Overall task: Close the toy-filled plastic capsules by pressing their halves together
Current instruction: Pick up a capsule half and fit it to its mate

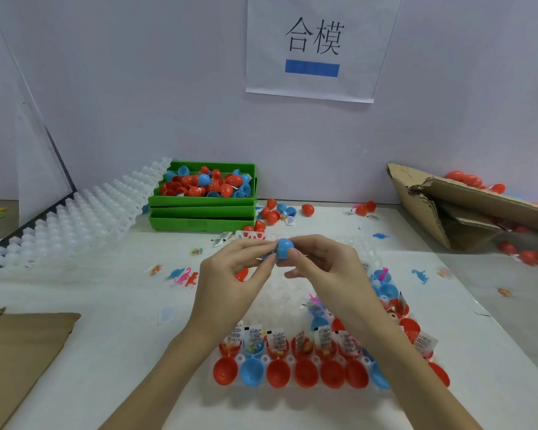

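A blue capsule [282,248] is held above the table between both hands. My left hand [235,274] pinches its left side with thumb and fingers. My right hand [326,268] pinches its right side, thumb on the front. Under my hands lies a clear white tray [280,297]. Its near rows hold several open red and blue capsule halves [305,372], and the halves behind them carry small toys with paper labels [278,339]. More filled halves [389,291] stand along the tray's right side, partly hidden by my right forearm.
A stack of green bins [201,215] at the back holds several red and blue capsules. White trays [84,212] lean at the left. Torn cardboard [466,206] lies at the right, another piece [22,352] at the near left. Loose capsules [272,214] and small toy dinosaurs [184,276] are scattered about.
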Tool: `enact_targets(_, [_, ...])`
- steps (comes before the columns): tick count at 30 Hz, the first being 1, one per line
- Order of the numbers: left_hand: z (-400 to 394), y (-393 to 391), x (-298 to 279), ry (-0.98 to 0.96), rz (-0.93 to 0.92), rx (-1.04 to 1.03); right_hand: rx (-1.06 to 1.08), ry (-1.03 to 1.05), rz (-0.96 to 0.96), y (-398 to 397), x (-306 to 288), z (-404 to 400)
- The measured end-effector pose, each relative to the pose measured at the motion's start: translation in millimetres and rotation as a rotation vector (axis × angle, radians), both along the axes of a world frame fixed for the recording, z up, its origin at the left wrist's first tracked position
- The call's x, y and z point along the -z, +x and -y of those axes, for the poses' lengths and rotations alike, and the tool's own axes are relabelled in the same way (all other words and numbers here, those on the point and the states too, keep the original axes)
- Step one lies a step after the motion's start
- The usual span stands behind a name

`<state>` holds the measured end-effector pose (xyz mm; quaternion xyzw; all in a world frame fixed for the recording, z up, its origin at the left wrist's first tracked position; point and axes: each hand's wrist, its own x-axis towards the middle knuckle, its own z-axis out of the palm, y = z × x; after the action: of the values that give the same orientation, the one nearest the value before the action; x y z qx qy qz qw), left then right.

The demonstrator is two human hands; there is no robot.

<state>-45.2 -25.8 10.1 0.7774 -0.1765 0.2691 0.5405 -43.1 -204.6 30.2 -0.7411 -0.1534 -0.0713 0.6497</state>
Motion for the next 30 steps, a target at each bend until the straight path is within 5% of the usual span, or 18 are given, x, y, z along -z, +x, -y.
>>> enact_targets(9, [2, -1, -2, 0.085, 0.062, -0.08, -0.003, 0.001, 0.023, -2, -1, -4])
enact_targets(18, [-8, 1, -5, -0.238, -0.146, 0.043, -0.013, -0.075, 0.059, -7, -2, -7])
enact_targets(30, [-10, -1, -11, -0.189, -0.141, 0.155, 0.053, -0.011, 0.085, -8, 0, -11])
